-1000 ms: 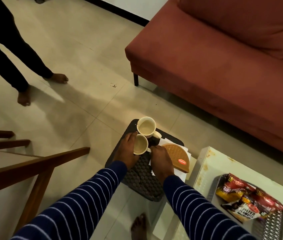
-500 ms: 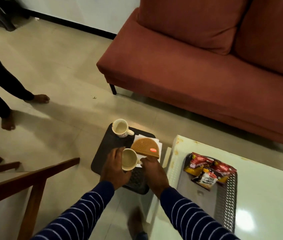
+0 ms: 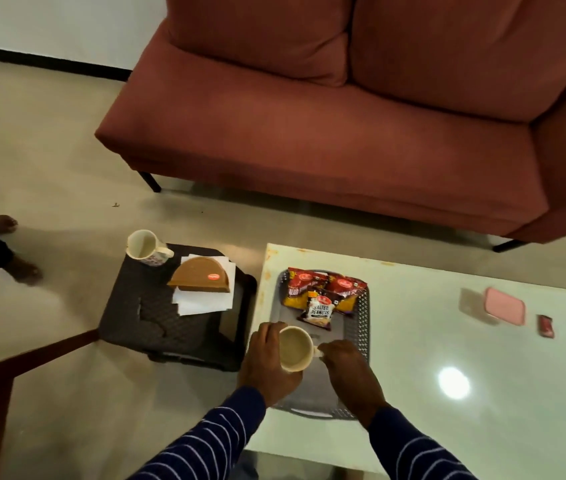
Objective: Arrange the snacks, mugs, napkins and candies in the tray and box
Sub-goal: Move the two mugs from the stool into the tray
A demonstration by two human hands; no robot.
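A cream mug is held over the grey tray on the white table. It is gripped at its side by the left hand, whose fingers are curled round it, and its handle is pinched by the right hand. Just beyond the hands, three snack packets are lying in the tray. Far to the left of the left hand, a second mug, napkins and a brown semicircular box are seen on a dark stool. Well to the right of the right hand, a pink lid and red candies are lying on the table.
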